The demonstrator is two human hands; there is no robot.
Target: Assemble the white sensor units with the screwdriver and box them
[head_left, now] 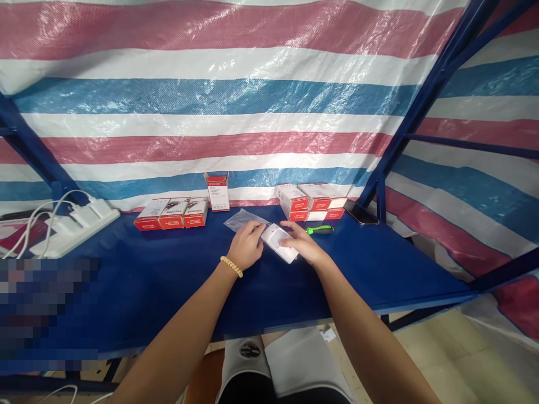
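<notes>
Both of my hands are on a small white plastic device (280,242), which lies on the blue tabletop (168,280) toward the far edge, about midway between the left and right edges. My left hand (246,245) is curled over the device's far-left end, fingers bent down onto it; a bead bracelet (231,266) sits at that wrist. My right hand (304,244) is closed around the device's right side, thumb lying across its top. Device tilted, long axis running from far-left to near-right.

A clear plastic bag (239,220) lies flat just behind my left hand, touching or almost touching the device; I cannot tell which.

Along the far edge: a row of three red-and-white boxes (172,214) to the left, lying flat side by side. One more box of the same kind stands upright (218,192) against the striped tarp (219,112). To the right, a stack of the same boxes (311,201), two layers. A green-handled screwdriver (319,229) lies just beyond my right hand, near that stack. A dark phone (361,214) rests near the far right corner, beside the blue frame post (381,193).

At the left edge, a white power strip (73,227) with plugs and white cables, well apart from the hands.

Nothing stands between my hands and the device.
</notes>
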